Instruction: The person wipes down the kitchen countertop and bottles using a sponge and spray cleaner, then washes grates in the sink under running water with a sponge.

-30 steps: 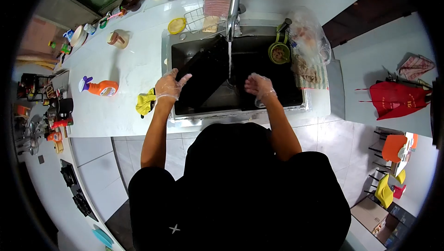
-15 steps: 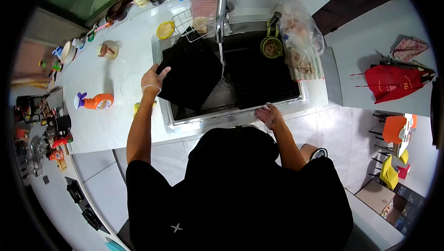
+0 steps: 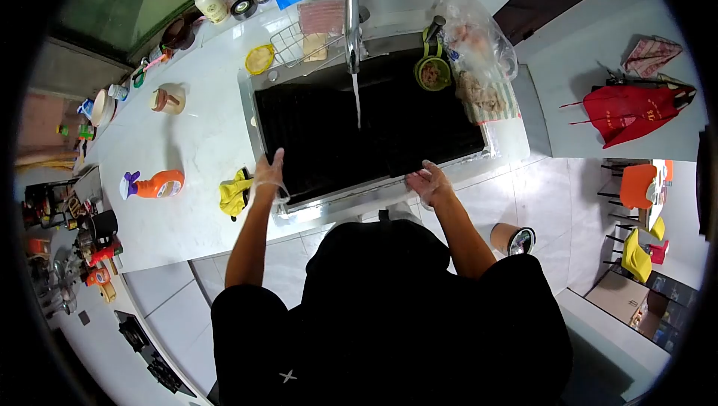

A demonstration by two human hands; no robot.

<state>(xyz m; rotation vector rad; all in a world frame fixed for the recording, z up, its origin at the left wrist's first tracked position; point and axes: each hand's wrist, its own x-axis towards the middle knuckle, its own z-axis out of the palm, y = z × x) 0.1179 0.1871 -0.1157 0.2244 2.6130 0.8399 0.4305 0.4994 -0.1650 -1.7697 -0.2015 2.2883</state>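
Observation:
Water runs from the faucet [image 3: 351, 28] onto dark flat panels [image 3: 321, 136] that cover most of the sink [image 3: 249, 103]. My left hand [image 3: 268, 177], in a clear plastic glove, is at the sink's left front corner, thumb raised and fingers apart, beside the panel's edge. Over the front rim is my right hand [image 3: 429, 181], also gloved, palm turned up, fingers spread and holding nothing. A green strainer [image 3: 432, 74] with food scraps hangs at the back right of the sink. Yellow gloves or cloth [image 3: 235, 192] lie left of my left hand.
An orange spray bottle [image 3: 158, 184] lies on the counter at left, with a brown-lidded jar [image 3: 168, 99] behind it. A wire rack [image 3: 299, 45] stands behind the sink. At right are a plastic bag [image 3: 475, 39] and a striped cloth [image 3: 490, 110]. A bin [image 3: 513, 239] stands on the floor.
The left dark panel, tilted before, now lies flat over the sink's left part. My left hand has come down toward the front corner. My right hand has moved from over the sink to the front rim.

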